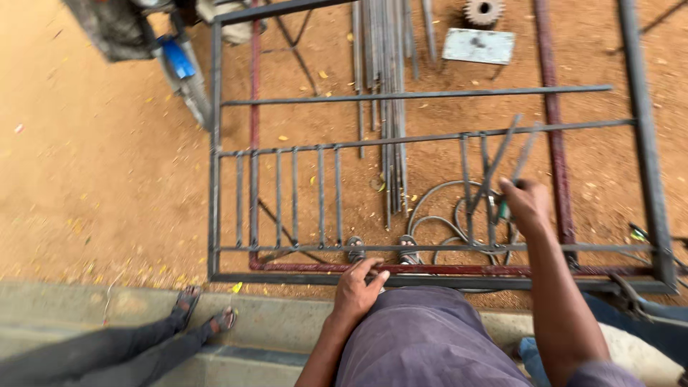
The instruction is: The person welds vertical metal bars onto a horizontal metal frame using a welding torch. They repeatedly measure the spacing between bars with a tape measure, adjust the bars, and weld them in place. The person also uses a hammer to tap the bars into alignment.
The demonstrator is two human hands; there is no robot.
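Note:
A grey steel grille frame (215, 179) lies flat over red-brown dirt, with several short upright bars welded between two rails on its left half. My left hand (360, 287) rests on my knee, fingers curled, touching the frame's near bottom rail. My right hand (527, 204) reaches out over the frame and grips a few loose thin steel bars (502, 154), which lean tilted against the middle rail. My sandalled feet (380, 251) show through the frame by the lower rail.
A bundle of long steel rods (387, 86) lies under the frame. Coiled grey cable (437, 215) sits beneath my right hand. A metal plate (478, 45) and a gear (483, 11) lie at the top. Another person's legs (143, 337) stretch along the concrete kerb at left.

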